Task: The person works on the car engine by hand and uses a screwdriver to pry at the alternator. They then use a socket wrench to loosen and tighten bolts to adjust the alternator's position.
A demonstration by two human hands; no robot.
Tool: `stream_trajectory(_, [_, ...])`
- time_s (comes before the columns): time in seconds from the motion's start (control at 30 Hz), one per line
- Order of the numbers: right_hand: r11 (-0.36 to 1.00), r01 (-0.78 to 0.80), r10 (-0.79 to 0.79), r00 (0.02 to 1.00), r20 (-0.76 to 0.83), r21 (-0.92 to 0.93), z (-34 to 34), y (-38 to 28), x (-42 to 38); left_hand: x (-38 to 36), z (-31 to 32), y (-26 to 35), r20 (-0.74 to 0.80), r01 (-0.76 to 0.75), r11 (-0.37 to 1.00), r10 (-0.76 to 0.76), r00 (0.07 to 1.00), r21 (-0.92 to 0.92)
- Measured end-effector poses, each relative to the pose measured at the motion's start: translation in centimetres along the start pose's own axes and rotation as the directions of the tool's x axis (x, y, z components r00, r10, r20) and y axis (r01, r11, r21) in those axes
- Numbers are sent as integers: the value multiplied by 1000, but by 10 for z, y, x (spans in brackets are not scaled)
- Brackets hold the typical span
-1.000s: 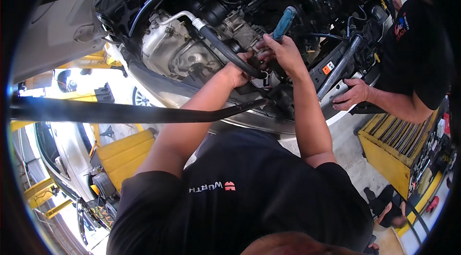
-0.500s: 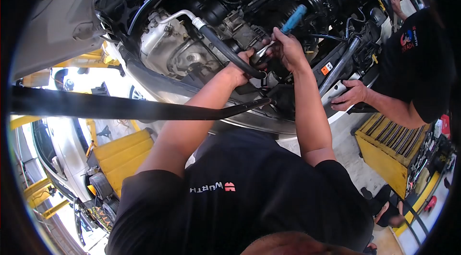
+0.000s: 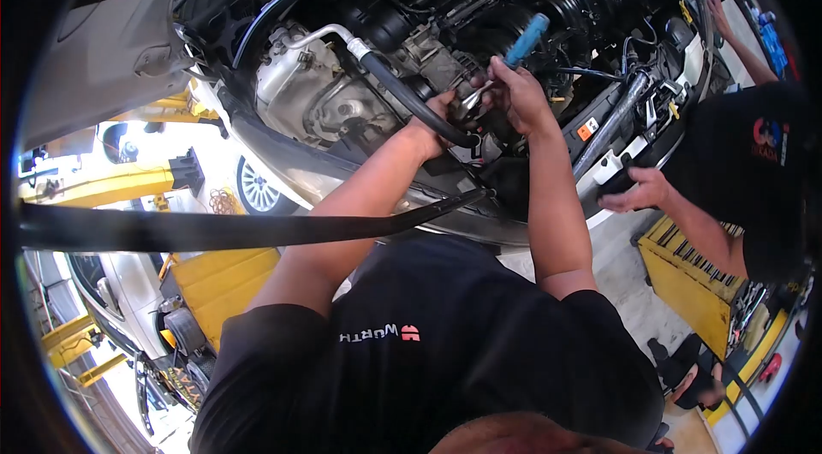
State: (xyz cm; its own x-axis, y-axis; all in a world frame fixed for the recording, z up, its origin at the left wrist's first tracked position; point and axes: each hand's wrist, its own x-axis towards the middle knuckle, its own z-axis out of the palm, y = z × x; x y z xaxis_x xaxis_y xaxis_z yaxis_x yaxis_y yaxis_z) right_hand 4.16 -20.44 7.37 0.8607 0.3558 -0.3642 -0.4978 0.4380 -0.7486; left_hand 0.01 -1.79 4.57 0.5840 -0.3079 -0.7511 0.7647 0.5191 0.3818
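Plainly, WÜRTH is the word on my black shirt point(image 3: 428, 377), turned over from where I look, with a red emblem point(image 3: 411, 332) beside it. The co-worker's shirt point(image 3: 745, 189) carries a red and blue emblem point(image 3: 765, 137) with lettering too small for me to read surely, and an orange and white label point(image 3: 587, 129) sits on the front of the engine bay point(image 3: 479, 17), its print illegible. My right hand point(image 3: 521, 100) has the blue-handled tool point(image 3: 527, 41), thumb and curled fingers closed around it just below the blue grip, which slants up over the engine. Its silver part runs down toward my left hand point(image 3: 435, 116), whose fingers are bent in among the parts beside the black hose point(image 3: 402, 94); whether they pinch the metal I cannot tell, since the tips are lost in shadow. The tool's far end is hidden down there too. A long black bar point(image 3: 205, 227) crosses over my left forearm and hides a strip of it. At my right, the co-worker's nearer hand point(image 3: 642, 190) is by the front edge of the car, while another person point(image 3: 685, 373), low in view, is small and partly covered.
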Motion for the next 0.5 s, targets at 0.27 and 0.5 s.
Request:
stream_trajectory(0.27, [462, 286, -59, 954, 292, -840, 76, -23, -33, 15, -17, -6, 145, -137, 987, 148, 978, -79])
stream_trajectory(0.5, [990, -55, 71, 991, -117, 130, -11, 16, 6, 4, -1, -7, -86, -127, 985, 137, 987, 116])
